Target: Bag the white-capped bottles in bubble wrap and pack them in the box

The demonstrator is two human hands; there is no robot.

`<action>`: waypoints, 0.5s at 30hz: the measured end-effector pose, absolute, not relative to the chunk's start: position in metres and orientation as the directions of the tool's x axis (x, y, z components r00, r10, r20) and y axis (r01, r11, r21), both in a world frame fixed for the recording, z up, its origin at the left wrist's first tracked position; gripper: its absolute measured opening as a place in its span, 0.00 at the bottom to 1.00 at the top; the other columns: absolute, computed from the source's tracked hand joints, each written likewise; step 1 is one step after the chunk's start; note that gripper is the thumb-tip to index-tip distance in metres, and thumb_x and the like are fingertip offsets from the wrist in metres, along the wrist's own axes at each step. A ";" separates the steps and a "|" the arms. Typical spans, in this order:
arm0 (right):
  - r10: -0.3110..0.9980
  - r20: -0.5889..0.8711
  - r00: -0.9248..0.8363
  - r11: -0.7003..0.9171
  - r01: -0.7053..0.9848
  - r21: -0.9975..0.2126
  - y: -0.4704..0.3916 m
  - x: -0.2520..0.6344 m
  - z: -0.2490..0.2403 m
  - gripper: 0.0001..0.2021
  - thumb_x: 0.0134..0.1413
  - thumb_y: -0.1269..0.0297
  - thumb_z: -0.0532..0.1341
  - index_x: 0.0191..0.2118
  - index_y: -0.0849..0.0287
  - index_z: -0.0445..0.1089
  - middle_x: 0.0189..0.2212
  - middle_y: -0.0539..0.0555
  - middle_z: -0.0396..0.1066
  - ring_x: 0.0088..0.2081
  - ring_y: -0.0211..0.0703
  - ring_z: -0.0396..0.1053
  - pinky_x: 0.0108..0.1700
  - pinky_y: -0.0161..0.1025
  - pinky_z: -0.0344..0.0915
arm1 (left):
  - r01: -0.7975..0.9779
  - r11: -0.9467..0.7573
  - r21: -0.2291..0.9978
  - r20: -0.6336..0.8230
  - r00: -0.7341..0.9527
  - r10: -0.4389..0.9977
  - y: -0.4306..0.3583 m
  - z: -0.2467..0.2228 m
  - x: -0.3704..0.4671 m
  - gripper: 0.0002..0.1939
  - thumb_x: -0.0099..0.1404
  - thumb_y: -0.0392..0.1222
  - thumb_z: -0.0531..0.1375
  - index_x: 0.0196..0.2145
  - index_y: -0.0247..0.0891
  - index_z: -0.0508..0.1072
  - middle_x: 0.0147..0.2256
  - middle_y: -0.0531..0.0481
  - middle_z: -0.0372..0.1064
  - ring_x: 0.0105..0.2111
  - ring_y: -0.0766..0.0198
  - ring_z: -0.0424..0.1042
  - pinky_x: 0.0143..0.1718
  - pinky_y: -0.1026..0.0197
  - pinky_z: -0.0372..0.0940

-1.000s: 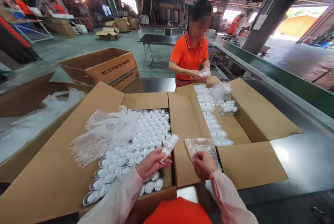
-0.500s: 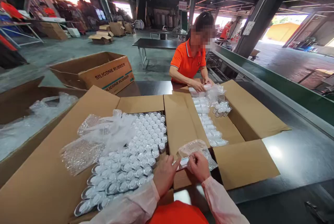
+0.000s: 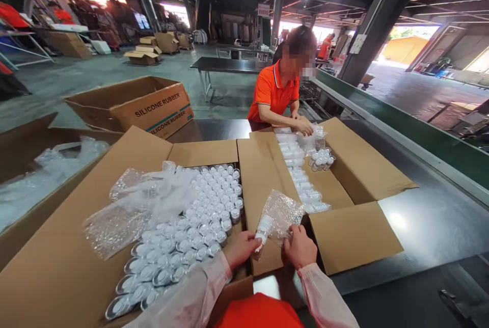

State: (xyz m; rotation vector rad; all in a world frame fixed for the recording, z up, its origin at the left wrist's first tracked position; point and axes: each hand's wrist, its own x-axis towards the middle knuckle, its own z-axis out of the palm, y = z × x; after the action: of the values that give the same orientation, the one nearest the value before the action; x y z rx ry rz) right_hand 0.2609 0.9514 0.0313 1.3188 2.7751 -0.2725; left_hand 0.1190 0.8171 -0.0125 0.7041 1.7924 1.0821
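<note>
My left hand (image 3: 242, 248) pinches the near end of a small clear bottle (image 3: 263, 227) with a white label, held tilted over a flap between two cartons. At the right edge of a bubble wrap bag (image 3: 283, 210), my right hand (image 3: 301, 248) has its fingers closed on the film. The bottle overlaps the bag's left side; whether it is inside I cannot tell. Left of my hands, an open carton (image 3: 204, 151) holds rows of capped bottles (image 3: 183, 246). Several wrapped bottles (image 3: 305, 185) line the left side of the carton (image 3: 349, 236) on the right.
Loose bubble wrap bags (image 3: 130, 206) lie over the left carton. Across the table, a co-worker in an orange shirt (image 3: 273, 88) reaches into the right carton, near a cluster of unwrapped bottles (image 3: 321, 159). A silicone rubber box (image 3: 153, 109) stands behind; a green conveyor (image 3: 401, 119) runs along the right.
The bottle has turned from lying crosswise to pointing away from me. My right hand has moved right and the bubble wrap is spread upward. The co-worker's hands have shifted slightly.
</note>
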 end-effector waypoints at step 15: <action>0.679 0.205 -0.705 0.715 0.570 -0.406 0.970 0.260 0.005 0.12 0.54 0.73 0.54 0.40 0.60 0.73 0.35 0.56 0.68 0.35 0.42 0.70 0.38 0.37 0.67 | -0.439 0.435 0.786 -0.580 -0.281 0.765 0.820 0.028 0.130 0.13 0.60 0.48 0.59 0.27 0.33 0.68 0.14 0.60 0.56 0.10 0.77 0.41 0.13 0.67 0.35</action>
State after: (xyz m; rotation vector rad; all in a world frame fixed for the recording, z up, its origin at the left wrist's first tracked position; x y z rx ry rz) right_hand 0.2601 0.9701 0.0047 1.2146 3.2213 -0.5594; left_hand 0.1301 0.8196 0.0284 0.3106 1.4298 1.2004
